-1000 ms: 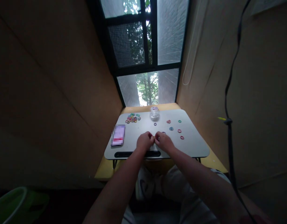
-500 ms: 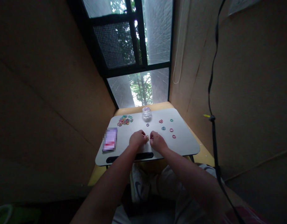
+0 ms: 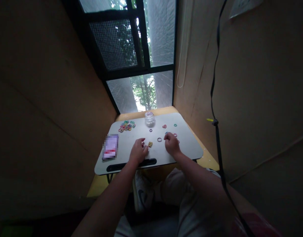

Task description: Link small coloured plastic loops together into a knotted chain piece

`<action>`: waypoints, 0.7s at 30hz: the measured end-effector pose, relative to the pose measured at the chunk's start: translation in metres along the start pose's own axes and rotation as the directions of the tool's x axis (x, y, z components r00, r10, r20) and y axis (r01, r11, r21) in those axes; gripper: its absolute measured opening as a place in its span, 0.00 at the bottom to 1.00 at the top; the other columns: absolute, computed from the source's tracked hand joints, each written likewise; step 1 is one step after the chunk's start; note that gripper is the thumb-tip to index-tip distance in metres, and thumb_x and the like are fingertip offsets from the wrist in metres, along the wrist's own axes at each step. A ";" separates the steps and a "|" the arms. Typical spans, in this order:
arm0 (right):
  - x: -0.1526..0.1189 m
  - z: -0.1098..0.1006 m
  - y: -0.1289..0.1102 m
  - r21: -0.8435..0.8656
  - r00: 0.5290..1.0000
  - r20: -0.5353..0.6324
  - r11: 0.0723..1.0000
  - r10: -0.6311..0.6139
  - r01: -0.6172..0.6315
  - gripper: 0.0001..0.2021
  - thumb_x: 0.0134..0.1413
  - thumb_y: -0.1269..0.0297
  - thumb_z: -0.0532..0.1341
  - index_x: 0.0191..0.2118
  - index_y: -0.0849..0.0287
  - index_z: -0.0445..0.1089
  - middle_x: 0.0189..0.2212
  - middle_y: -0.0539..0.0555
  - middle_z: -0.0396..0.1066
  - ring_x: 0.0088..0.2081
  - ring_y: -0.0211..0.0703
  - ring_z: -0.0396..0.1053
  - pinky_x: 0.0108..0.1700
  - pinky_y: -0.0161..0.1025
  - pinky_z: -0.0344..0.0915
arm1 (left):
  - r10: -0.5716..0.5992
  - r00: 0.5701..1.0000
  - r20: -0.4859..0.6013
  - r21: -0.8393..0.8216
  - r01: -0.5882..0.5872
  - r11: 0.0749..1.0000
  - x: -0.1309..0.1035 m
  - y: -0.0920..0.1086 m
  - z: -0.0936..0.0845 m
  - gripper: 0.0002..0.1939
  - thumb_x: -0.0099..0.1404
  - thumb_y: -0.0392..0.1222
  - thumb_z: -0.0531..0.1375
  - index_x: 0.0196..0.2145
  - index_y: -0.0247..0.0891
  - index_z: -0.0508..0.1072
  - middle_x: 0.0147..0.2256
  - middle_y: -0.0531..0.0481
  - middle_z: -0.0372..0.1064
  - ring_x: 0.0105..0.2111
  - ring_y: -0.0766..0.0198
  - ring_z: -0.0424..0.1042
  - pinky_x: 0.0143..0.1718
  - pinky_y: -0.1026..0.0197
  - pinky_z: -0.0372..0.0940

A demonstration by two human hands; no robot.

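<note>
See yellow bands (image 3: 150, 144) on the white table (image 3: 188, 148), just beside the left hand (image 3: 137, 152) at two o'clock, but farther from the right hand (image 3: 172, 144), at nine o'clock from there. Too bunched to read a long axis. Find a purplish band (image 3: 159, 137) between clump and right hand. Note loosely parted fingers on the left, gripping nothing visible; on the right, curled inward, impossible to tell whether around anything. At twelve o'clock, farther off, see a clear jar (image 3: 150, 121).
</note>
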State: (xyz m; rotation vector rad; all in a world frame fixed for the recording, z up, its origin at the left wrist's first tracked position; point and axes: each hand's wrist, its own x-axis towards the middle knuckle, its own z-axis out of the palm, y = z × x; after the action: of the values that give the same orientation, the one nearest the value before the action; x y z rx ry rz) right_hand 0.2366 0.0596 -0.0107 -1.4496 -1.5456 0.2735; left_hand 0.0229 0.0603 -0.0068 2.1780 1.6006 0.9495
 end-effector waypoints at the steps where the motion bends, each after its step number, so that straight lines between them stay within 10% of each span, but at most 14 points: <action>1: 0.004 -0.012 0.010 -0.011 1.000 -0.027 1.000 0.004 -0.004 0.12 0.43 0.78 0.49 0.30 0.56 0.64 0.29 0.53 0.66 0.34 0.44 0.65 0.39 0.39 0.62 | 0.029 1.000 -0.011 -0.010 -0.029 1.000 -0.003 -0.001 0.001 0.22 0.62 0.37 0.58 0.54 0.36 0.65 0.48 0.42 0.65 0.40 0.61 0.72 0.45 0.58 0.69; 4: 0.015 -0.048 0.041 -0.057 0.999 -0.029 0.997 -0.046 0.044 0.13 0.40 0.75 0.53 0.35 0.58 0.68 0.34 0.55 0.69 0.37 0.46 0.66 0.42 0.42 0.63 | 0.153 0.988 0.014 0.013 -0.153 0.988 -0.006 -0.001 0.001 0.23 0.62 0.37 0.59 0.55 0.40 0.66 0.52 0.43 0.63 0.43 0.61 0.72 0.49 0.57 0.68; 10: 0.019 -0.073 0.070 -0.227 0.926 0.322 0.933 -0.199 0.280 0.17 0.45 0.68 0.62 0.44 0.55 0.74 0.47 0.57 0.71 0.50 0.50 0.66 0.53 0.47 0.59 | 0.227 0.973 0.049 0.132 -0.231 0.964 0.000 0.001 0.000 0.18 0.65 0.40 0.58 0.52 0.45 0.71 0.52 0.45 0.64 0.48 0.56 0.70 0.54 0.53 0.65; 21: 0.031 -0.073 0.072 -0.403 0.961 0.229 0.883 -0.157 0.240 0.07 0.55 0.66 0.59 0.29 0.58 0.72 0.31 0.57 0.70 0.37 0.47 0.65 0.43 0.41 0.60 | 0.208 0.978 -0.012 0.102 -0.206 0.973 0.001 0.003 0.001 0.13 0.65 0.40 0.58 0.48 0.43 0.73 0.47 0.45 0.68 0.47 0.57 0.69 0.52 0.55 0.65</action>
State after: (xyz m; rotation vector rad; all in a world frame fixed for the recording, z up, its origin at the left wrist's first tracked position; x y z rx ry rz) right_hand 0.3427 0.0740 -0.0100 -1.6136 -1.9885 -0.0619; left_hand 0.0261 0.0604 -0.0048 2.4498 1.4817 0.9737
